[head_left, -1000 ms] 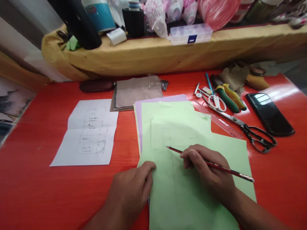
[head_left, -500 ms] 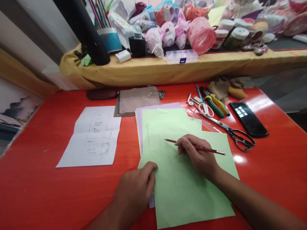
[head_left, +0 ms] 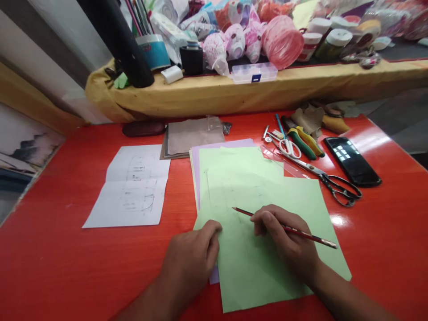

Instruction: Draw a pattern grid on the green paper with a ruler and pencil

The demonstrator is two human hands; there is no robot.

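A pencil [head_left: 310, 236] with a dark red body is pinched in my right hand [head_left: 287, 238]. Its tip points left, at faint pencil lines on a large sheet of green paper [head_left: 264, 276]. My left hand [head_left: 194, 249] presses on the left edge of that sheet with its fingers curled; its palm side is hidden. Beneath the green sheet, purple paper [head_left: 196, 178] shows along the left. To the left lies a creased white paper [head_left: 137, 189] with a sketch drawn on it.
Large black-handled scissors [head_left: 341, 189], white-handled scissors [head_left: 290, 148], green and yellow pliers [head_left: 306, 142] and a phone [head_left: 352, 160] lie at the right. Brownish flat sheets [head_left: 194, 137] and a dark case [head_left: 143, 129] sit at the back. Jars and bags crowd the yellow-draped shelf [head_left: 187, 100].
My right hand with the pencil has moved down and right over the green paper, and the pencil's back end has dropped lower. My left hand stays at the sheet's edge. The view has shifted slightly.
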